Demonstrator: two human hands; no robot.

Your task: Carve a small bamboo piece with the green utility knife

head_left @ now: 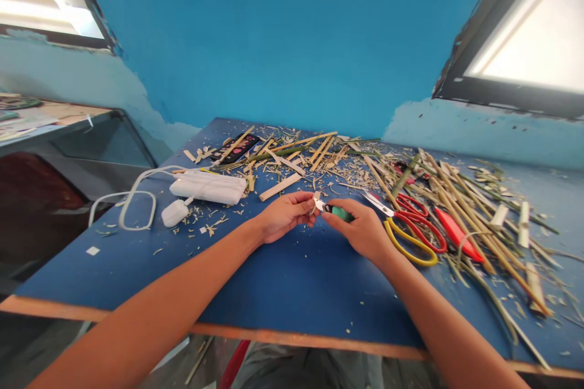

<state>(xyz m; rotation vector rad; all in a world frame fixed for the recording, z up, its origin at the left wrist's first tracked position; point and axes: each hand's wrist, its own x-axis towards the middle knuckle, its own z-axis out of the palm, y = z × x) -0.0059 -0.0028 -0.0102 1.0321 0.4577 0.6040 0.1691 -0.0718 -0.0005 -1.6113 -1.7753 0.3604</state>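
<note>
Two bare hands meet over the middle of a blue tabletop point(283, 292), seen from the wearer's own viewpoint. The left hand point(288, 217) has its thumb and fingertips closed on a small pale piece point(317, 196), which looks like bamboo; the fingers cover much of it, so its full shape cannot be made out. The right hand point(358, 225) is wrapped around a green-handled tool point(341, 213), its pale, shiny tip right at the piece — the grip hides most of the handle, and the tip is too small and bright to identify. Just beside the right hand lie scissors point(413, 228) with red and yellow handles, blades partly open, their lower edge near the wrist. Next to them is a red plastic-handled object point(458, 234), partly crossed by a thin strip. Bamboo sticks point(483, 219) heap up on the right, overlapping too much to count. Beyond the hands, shavings point(337, 170) scatter around a dark patterned case point(235, 149), half covered by strips. On the left sit a white power strip point(210, 187) and a plug point(174, 213) — its looping cable point(137, 185) drops out of sight past the table's edge.
</note>
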